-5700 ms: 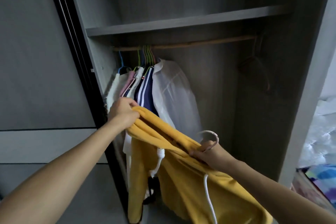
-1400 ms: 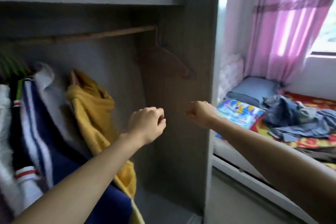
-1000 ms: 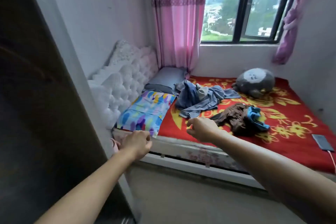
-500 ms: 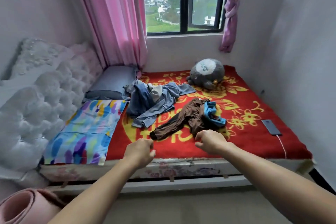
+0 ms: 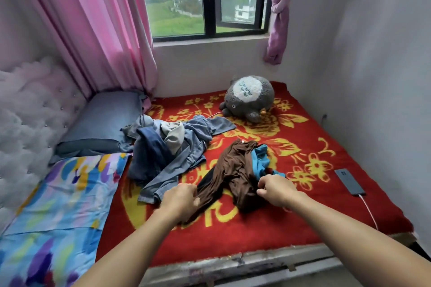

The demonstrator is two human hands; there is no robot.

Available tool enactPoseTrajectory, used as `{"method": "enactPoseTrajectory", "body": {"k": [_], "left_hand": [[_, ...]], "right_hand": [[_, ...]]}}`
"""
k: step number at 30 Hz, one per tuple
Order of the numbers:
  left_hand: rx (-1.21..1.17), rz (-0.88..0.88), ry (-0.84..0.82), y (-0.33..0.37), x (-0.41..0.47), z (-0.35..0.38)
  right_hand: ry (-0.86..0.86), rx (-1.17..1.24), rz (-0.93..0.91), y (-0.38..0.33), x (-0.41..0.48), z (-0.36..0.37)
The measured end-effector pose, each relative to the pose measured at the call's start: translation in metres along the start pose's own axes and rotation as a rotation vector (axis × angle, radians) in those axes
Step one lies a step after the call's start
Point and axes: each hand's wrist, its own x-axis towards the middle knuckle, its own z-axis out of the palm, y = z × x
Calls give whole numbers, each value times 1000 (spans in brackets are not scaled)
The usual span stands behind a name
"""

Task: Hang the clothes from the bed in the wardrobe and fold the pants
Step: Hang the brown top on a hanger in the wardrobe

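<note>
A crumpled brown garment lies on the red flowered bed cover, with a teal garment tucked against its right side. My left hand grips the brown garment's lower left end. My right hand has its fingers curled into the garment's right edge, just below the teal cloth. A heap of blue-grey and denim clothes lies to the left, apart from both hands.
A grey plush toy sits at the back of the bed under the window. A phone on a white cable lies at the right edge. A grey pillow and a colourful pillow lie on the left beside the tufted headboard.
I have turned from the wardrobe, where the yellow hoodie now hangs, to the bed. Both hands have moved forward and down from the air onto the brown garment.
</note>
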Motion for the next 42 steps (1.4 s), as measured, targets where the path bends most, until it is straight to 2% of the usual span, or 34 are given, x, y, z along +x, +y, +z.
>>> {"method": "enactPoseTrajectory", "body": {"k": [8,17,19,23,26,28,30,34,36,38,40,42], "left_hand": [[-23,-97,-40,18,141,26],[-72,-281,-188,8,242,107],[-92,-319,-221,1,251,128],[-98,-376,-284,-11,261,165],[-106,-403,-322,-16,262,181],[-108,-419,-359,-17,264,183],[-141,-458,-376,-18,270,181],[-191,-522,-338,-28,289,168],[-188,-548,-324,-37,297,164],[-177,-561,-320,-44,302,166],[-171,-558,-326,-49,302,176],[-180,-561,-357,-54,302,192]], "right_hand": [[-104,46,-16,46,193,7],[-190,119,8,74,390,92],[-216,179,57,74,426,117],[-277,288,308,83,472,168],[-204,314,371,97,481,184],[-96,365,237,92,470,183],[-62,421,16,72,443,179],[-294,358,-356,39,354,185],[-441,268,-457,42,315,200],[-546,176,-474,55,292,218],[-622,89,-415,68,288,232],[-626,83,-368,75,306,238]]}}
